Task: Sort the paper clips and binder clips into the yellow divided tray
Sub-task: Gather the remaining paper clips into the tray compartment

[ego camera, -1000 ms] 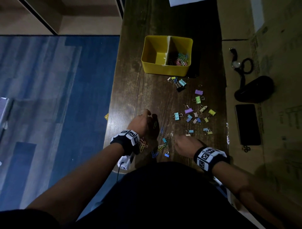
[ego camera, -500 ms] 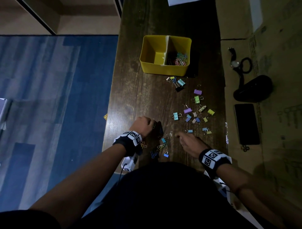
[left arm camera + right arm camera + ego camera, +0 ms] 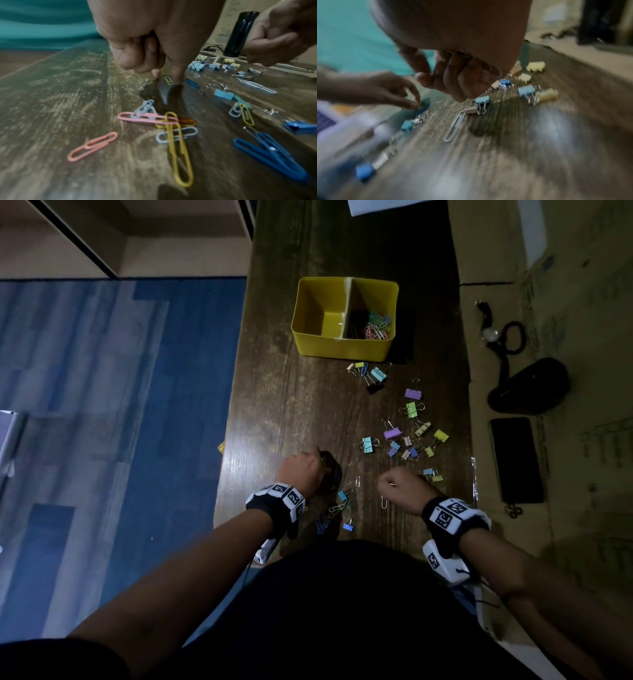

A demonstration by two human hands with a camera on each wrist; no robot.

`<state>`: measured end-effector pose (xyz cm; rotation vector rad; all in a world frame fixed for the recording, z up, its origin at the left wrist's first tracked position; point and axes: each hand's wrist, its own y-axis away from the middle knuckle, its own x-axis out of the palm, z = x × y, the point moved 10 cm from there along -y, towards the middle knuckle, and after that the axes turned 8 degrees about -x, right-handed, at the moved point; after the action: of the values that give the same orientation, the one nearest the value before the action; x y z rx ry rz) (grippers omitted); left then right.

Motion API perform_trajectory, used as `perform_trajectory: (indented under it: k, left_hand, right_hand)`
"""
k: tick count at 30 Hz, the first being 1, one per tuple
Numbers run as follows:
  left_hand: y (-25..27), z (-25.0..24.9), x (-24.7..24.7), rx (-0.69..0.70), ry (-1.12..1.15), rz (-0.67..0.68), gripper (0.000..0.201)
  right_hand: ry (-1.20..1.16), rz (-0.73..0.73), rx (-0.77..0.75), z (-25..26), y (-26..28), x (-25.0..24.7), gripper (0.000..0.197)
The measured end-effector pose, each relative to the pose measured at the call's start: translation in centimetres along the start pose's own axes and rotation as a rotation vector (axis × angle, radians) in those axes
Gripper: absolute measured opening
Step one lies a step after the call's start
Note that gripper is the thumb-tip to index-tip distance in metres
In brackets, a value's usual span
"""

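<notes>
The yellow divided tray [image 3: 342, 349] stands at the far middle of the wooden table; its right half holds coloured paper clips [image 3: 375, 326]. Pastel binder clips [image 3: 394, 433] lie scattered right of centre. My left hand [image 3: 320, 462] [image 3: 167, 78] points its fingertips [image 3: 177, 79] down at the table and pinches a small yellow paper clip [image 3: 169, 80]. More paper clips [image 3: 147, 117] lie just behind that hand. My right hand [image 3: 387, 482] [image 3: 447, 81] hovers above the table, fingers curled round paper clips. A silver paper clip [image 3: 453, 128] lies under it.
Right of the table, a cardboard surface carries a black phone [image 3: 517, 460], a black pouch-like object [image 3: 529, 385] and a cord with a watch [image 3: 489, 333]. The table's left edge [image 3: 226, 440] drops to blue floor. A white sheet [image 3: 376, 207] lies at the far end.
My right hand has lifted off the table and shifted right, uncovering the silver paper clip. My left hand has curled its fingers down onto the table.
</notes>
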<state>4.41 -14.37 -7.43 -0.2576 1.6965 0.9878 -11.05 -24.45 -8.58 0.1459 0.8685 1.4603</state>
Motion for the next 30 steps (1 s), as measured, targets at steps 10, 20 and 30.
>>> perform_trajectory:
  k: [10, 20, 30]
  left_hand:
    - [-1.0, -0.4, 1.0, -0.039, 0.125, 0.105, 0.029]
    - [-4.5, -1.0, -4.3, 0.043, 0.425, 0.206, 0.018]
    - [-13.7, -3.9, -17.2, 0.044, 0.612, -0.007, 0.017]
  right_hand:
    - [0.738, 0.155, -0.220, -0.5, -0.2, 1.2, 0.012]
    - [0.872, 0.247, -0.287, -0.6, -0.1, 1.9, 0.019]
    - [0.194, -0.200, -0.166, 7.6, -3.8, -9.3, 0.015]
